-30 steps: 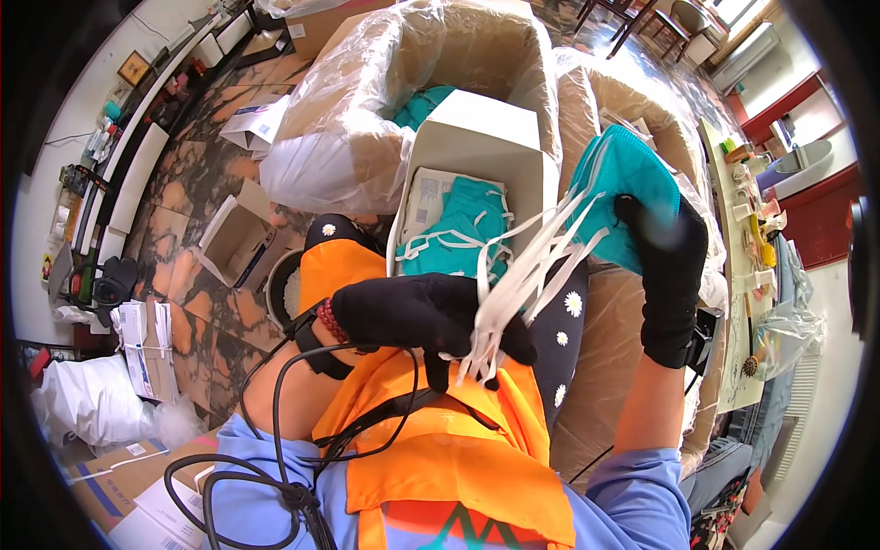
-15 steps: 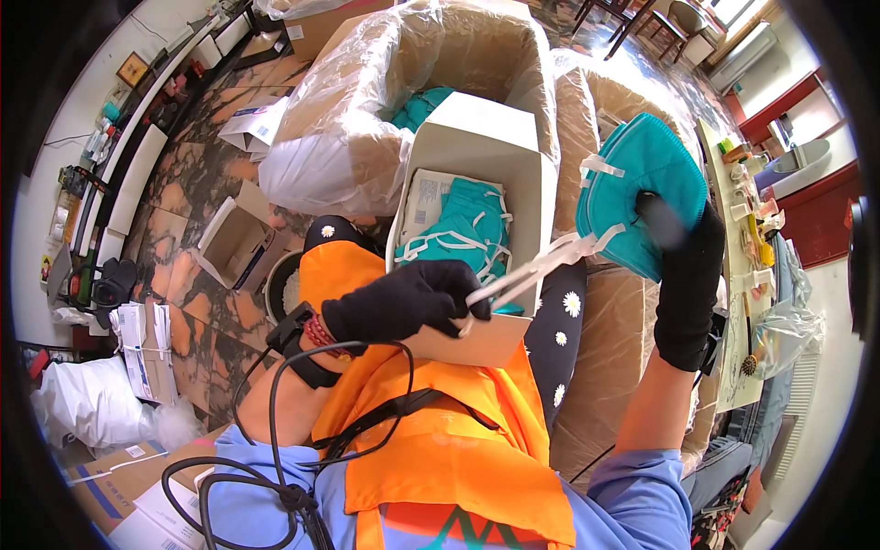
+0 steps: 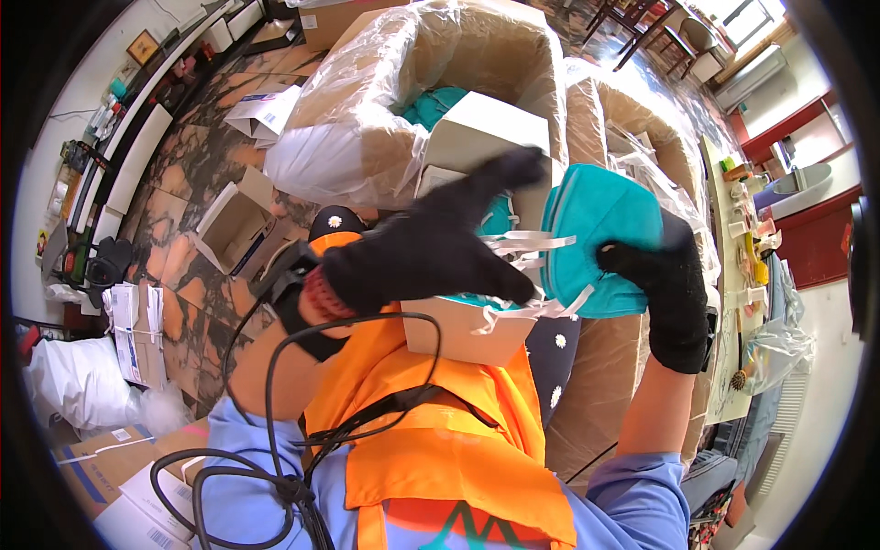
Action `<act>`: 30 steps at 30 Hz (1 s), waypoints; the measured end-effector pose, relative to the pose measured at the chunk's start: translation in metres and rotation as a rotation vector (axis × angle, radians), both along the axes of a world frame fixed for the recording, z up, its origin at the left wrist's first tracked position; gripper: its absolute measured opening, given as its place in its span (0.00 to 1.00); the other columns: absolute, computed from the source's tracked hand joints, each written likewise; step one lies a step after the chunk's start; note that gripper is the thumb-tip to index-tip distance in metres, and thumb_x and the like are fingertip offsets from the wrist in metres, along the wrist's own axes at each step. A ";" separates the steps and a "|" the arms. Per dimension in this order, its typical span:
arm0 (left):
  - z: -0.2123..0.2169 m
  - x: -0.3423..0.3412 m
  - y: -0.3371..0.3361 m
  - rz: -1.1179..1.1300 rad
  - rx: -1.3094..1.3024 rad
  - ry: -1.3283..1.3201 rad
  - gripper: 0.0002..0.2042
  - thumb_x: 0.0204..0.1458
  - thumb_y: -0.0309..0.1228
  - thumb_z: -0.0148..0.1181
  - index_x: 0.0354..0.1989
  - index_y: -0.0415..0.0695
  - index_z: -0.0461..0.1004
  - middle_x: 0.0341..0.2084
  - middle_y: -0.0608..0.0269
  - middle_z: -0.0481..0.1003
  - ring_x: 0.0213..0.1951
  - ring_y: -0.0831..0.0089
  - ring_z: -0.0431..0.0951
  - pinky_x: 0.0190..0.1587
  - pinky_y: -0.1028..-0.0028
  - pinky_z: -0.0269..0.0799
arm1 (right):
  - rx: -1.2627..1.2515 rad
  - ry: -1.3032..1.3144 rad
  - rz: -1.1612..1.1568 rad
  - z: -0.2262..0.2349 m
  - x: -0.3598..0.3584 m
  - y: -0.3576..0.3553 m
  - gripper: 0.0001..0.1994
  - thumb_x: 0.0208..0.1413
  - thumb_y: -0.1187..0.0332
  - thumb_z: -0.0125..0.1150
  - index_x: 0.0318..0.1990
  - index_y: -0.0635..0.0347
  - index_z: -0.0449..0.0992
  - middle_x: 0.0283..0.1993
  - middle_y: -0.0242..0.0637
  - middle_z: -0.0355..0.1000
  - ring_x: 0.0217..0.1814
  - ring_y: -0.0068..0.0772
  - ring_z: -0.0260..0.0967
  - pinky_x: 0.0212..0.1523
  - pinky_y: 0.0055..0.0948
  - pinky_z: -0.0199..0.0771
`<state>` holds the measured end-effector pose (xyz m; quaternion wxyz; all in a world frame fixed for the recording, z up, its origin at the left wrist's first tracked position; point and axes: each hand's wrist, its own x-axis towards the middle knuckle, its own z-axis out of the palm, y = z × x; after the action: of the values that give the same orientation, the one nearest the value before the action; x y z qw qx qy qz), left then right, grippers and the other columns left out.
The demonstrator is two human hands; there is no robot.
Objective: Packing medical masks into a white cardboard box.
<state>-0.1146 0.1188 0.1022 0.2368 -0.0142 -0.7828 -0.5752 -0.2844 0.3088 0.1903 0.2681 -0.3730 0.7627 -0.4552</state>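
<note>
Both hands wore black knit gloves. Right hand [image 3: 662,291] gripped a teal folded face mask [image 3: 596,240] at its right edge, thumb on the front face, holding it up just right of an open white carton [image 3: 478,137]. The mask's white straps [image 3: 527,246] trailed left toward the left hand [image 3: 431,246]. That hand lay flat over the carton's mouth, fingers extended toward its far wall, thumb tip touching the straps; whether it pinched them could not be told. More teal masks showed inside the carton under the palm. The carton rested on the lap against an orange vest [image 3: 440,431]. A black cable [image 3: 275,440] looped at lower left. Behind stood large plastic-wrapped cardboard boxes [image 3: 477,55]; a small open box [image 3: 236,225] lay on the floor at left.
</note>
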 end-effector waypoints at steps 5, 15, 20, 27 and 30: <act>0.012 -0.014 -0.004 -0.313 0.060 -0.436 0.20 0.56 0.34 0.64 0.54 0.37 0.72 0.40 0.59 0.79 0.42 0.73 0.78 0.50 0.72 0.72 | -0.019 0.033 0.016 0.008 -0.006 0.002 0.14 0.47 0.72 0.72 0.42 0.64 0.81 0.34 0.32 0.79 0.34 0.20 0.75 0.39 0.23 0.75; -0.043 0.023 -0.020 -0.466 0.650 -0.703 0.18 0.68 0.41 0.50 0.53 0.39 0.73 0.36 0.61 0.78 0.35 0.76 0.78 0.44 0.75 0.73 | -0.207 0.021 -0.237 -0.011 -0.024 0.013 0.16 0.52 0.67 0.66 0.45 0.66 0.79 0.39 0.35 0.78 0.40 0.25 0.74 0.46 0.28 0.73; -0.047 0.020 -0.020 -0.551 0.870 -0.738 0.19 0.66 0.39 0.50 0.57 0.39 0.71 0.40 0.55 0.78 0.45 0.62 0.82 0.42 0.63 0.84 | -0.223 -0.023 -0.209 -0.008 -0.028 0.010 0.16 0.51 0.65 0.67 0.44 0.67 0.79 0.38 0.35 0.77 0.38 0.25 0.73 0.46 0.28 0.73; -0.045 0.016 -0.010 -0.448 0.802 -0.715 0.17 0.65 0.37 0.52 0.54 0.37 0.73 0.34 0.60 0.76 0.36 0.69 0.81 0.39 0.67 0.83 | -0.246 0.007 -0.264 -0.014 -0.033 0.016 0.17 0.51 0.65 0.68 0.45 0.66 0.79 0.38 0.34 0.77 0.38 0.25 0.73 0.45 0.27 0.72; -0.058 0.019 -0.012 -0.503 0.793 -0.693 0.16 0.65 0.37 0.53 0.53 0.37 0.75 0.29 0.64 0.73 0.31 0.75 0.78 0.37 0.71 0.82 | -0.251 0.029 -0.326 -0.014 -0.042 0.024 0.18 0.50 0.65 0.69 0.47 0.66 0.78 0.40 0.34 0.77 0.39 0.25 0.73 0.47 0.28 0.72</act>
<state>-0.0957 0.1064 0.0446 -0.1899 0.0792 -0.5118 -0.8341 -0.3260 0.3333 0.1763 0.1314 -0.2817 0.7542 -0.5784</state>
